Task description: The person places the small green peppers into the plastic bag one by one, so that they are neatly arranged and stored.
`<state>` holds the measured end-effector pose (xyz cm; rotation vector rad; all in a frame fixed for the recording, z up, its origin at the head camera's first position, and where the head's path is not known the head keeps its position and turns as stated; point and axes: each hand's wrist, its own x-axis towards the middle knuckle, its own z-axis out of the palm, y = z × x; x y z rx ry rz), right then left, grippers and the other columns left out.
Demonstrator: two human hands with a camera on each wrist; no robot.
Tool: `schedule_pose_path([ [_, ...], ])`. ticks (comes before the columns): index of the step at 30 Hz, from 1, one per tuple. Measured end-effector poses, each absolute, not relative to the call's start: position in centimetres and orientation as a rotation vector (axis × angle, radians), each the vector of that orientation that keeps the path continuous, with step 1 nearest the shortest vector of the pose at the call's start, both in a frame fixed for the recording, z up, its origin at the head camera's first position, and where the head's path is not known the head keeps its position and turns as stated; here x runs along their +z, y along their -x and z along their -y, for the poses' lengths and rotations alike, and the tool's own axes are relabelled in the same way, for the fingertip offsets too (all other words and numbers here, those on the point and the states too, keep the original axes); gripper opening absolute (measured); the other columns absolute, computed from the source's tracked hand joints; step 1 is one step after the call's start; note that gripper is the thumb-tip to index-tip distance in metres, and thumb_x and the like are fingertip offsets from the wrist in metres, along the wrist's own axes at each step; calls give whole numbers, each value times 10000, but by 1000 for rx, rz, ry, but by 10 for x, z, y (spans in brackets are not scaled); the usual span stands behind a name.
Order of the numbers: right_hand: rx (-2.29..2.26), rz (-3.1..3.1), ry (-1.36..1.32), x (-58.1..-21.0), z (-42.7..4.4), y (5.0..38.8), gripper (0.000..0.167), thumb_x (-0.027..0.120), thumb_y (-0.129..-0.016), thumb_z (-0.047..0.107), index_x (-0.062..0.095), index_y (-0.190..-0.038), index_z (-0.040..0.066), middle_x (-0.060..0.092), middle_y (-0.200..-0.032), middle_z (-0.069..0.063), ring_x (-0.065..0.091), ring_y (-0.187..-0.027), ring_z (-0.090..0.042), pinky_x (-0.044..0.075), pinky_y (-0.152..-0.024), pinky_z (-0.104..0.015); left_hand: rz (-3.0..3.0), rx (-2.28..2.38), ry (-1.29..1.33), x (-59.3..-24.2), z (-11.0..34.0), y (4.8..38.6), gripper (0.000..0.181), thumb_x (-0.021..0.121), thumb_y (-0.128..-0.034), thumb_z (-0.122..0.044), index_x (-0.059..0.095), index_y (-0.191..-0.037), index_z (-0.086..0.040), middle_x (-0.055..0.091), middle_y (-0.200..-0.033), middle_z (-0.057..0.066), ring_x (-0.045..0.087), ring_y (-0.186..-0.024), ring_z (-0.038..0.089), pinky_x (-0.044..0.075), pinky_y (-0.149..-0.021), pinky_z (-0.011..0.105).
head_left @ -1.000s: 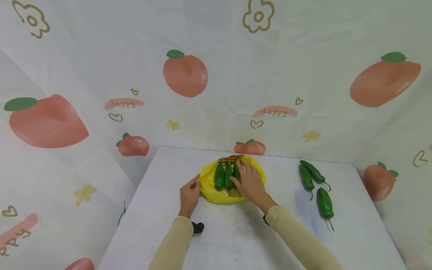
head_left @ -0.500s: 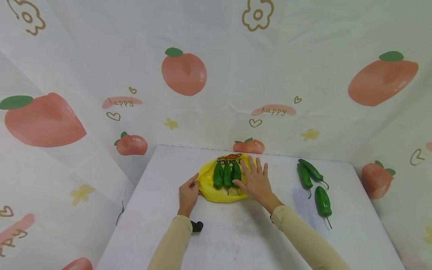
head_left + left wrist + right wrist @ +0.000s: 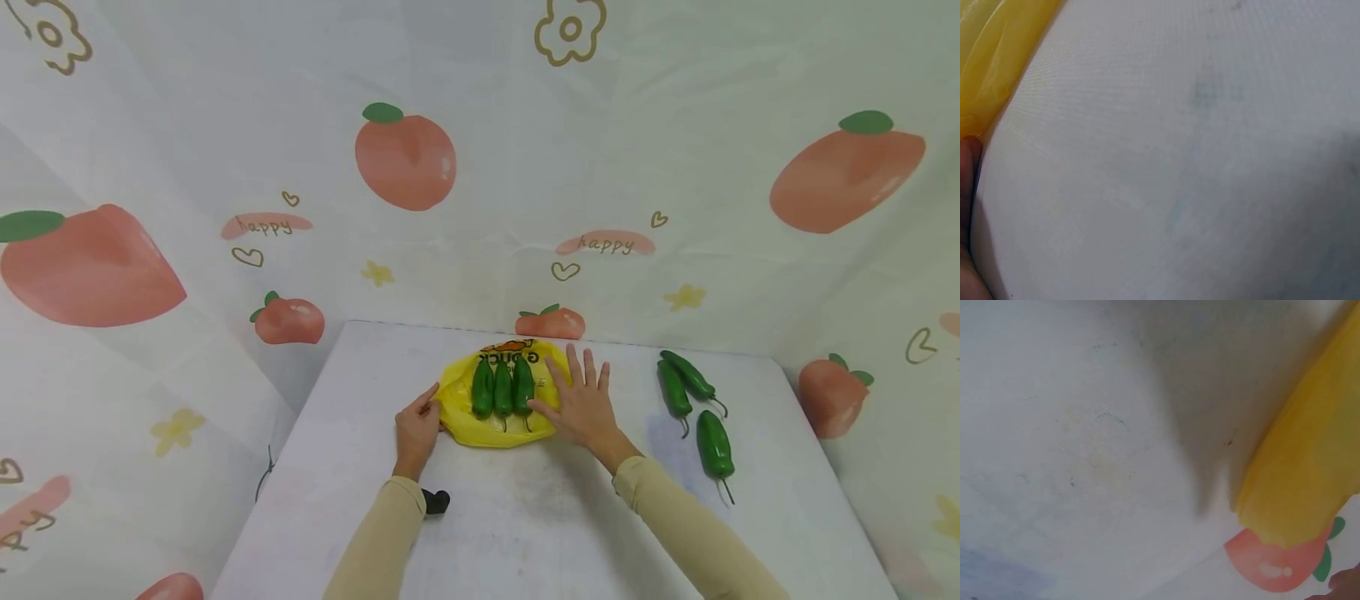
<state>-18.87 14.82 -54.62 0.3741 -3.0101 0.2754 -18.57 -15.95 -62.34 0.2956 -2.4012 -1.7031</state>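
I see left hand (image 3: 417, 430) pinch yellow bag (image 3: 474, 430), likely steadying it beneath three peppers (image 3: 503, 388); right hand (image 3: 588, 408), fingers apart.

A small screened-off work area is shown, its wider setting hidden. A white table (image 3: 517, 525) is closed in at the back and on both sides by a creased sheet (image 3: 510, 167), on which large fruit (image 3: 406, 162), flowers (image 3: 177, 432), hearts (image 3: 566, 271) and the word "happy" (image 3: 606, 242) are printed. Whether it is housed in a home, lab or studio cannot be told.
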Motion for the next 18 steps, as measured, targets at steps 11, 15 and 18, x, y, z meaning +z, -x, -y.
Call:
schedule_pose_path([
  [11, 274, 3047, -284, -542, -163, 191, 901, 487, -935, 709, 231, -1640, 209, 53, -1710, -222, 62, -1547, -547, 22, -1206, -764, 2369, -1733, -302, -624, 160, 187, 358, 607, -981, -201, 707, -1310, -298, 749, -900, 82, 634, -621, 160, 579, -579, 240],
  [15, 288, 3069, -249, -543, -170, 190, 899, 473, -945, 704, 209, -1645, 206, 28, -1714, -215, 33, -1554, -537, -5, -1209, -758, 2366, -1754, -313, -625, 160, 187, 363, 608, -978, -193, 705, -1313, -292, 758, -935, 97, 644, -639, 159, 582, -584, 240],
  [18, 278, 3060, -236, -544, -176, 190, 892, 480, -950, 691, 219, -1643, 193, 41, -1711, -225, 45, -1550, -541, 5, -1203, -767, 2368, -1763, -316, -625, 159, 186, 364, 608, -981, -196, 702, -1317, -298, 756, -941, 97, 642, -643, 159, 581, -590, 235],
])
